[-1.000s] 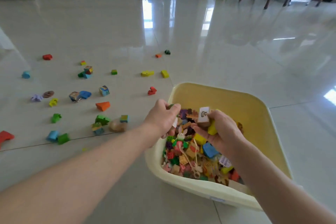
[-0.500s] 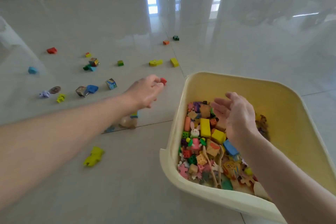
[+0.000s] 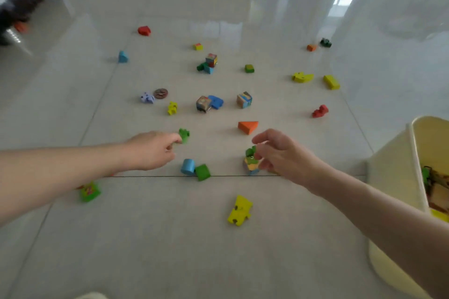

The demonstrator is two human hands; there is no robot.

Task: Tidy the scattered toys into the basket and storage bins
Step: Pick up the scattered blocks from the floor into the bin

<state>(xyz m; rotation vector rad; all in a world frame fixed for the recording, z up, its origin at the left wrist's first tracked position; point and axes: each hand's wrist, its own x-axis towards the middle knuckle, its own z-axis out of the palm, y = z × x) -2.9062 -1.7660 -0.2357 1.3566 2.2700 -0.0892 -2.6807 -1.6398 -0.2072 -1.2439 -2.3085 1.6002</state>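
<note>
Both hands reach out low over the tiled floor (image 3: 243, 262) among scattered toys. The left hand (image 3: 151, 150) extends to the right, its fingers curled and its fingertips (image 3: 177, 139) touching a small green piece (image 3: 184, 134) that lies on the floor; whether the piece is pinched or only touched cannot be told. The right hand (image 3: 279, 155) has its fingers bent, the thumb and forefinger pinching a dark green piece (image 3: 250, 151) directly above a picture block (image 3: 251, 164), which the lower fingers also meet. Between the two hands, on the floor, a blue cylinder (image 3: 187, 166) lies touching a green block (image 3: 202, 172). An orange wedge (image 3: 247, 127) lies just beyond the right hand, and a yellow puzzle piece (image 3: 240, 210) lies nearer the viewer. A green printed block (image 3: 90, 192) shows just below the left forearm. More toys lie farther off, among them a red piece (image 3: 320, 111) and a blue piece (image 3: 215, 101) touching a picture cube (image 3: 203, 104). The yellow basket (image 3: 393, 201) stands at the right edge, near the right forearm, with toys inside it.
</note>
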